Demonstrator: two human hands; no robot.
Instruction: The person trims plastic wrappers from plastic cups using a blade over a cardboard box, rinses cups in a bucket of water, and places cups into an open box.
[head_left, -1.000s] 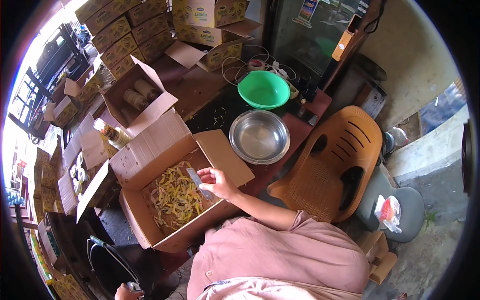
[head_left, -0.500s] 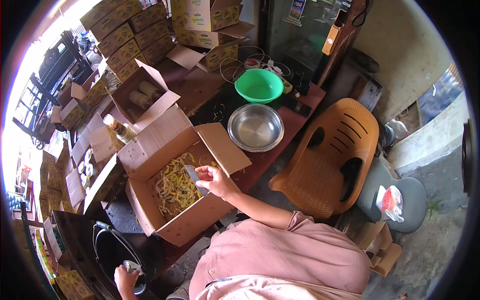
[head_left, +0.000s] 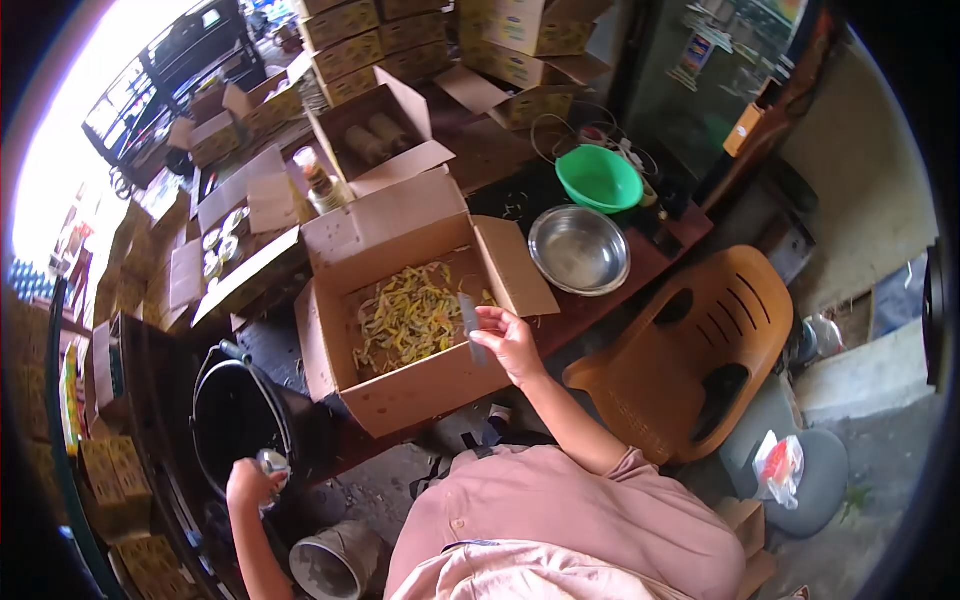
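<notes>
My right hand (head_left: 508, 342) pinches a flat grey metal blade (head_left: 468, 318) between thumb and fingers, held upright over the near right side of an open cardboard box (head_left: 405, 405). Inside that box lies a loose heap of yellow-green strips (head_left: 405, 315), like peel or dried pieces. At lower left, my left hand (head_left: 250, 486) is closed around a small clear container (head_left: 273, 466), whose contents I cannot make out. It is at the near right rim of a black bucket (head_left: 222, 400) with a wire handle. The bucket's inside is dark.
A steel bowl (head_left: 579, 250) and a green basin (head_left: 600, 180) stand right of the box on the dark red table. An orange plastic chair (head_left: 690, 360) is at the right. Below the bucket stands a grey pail (head_left: 335, 562). Stacked cartons (head_left: 345, 55) fill the back.
The view has shifted, so the box and table appear farther right. My left hand has come up with the clear container to the bucket's rim. My right hand still grips the blade.
</notes>
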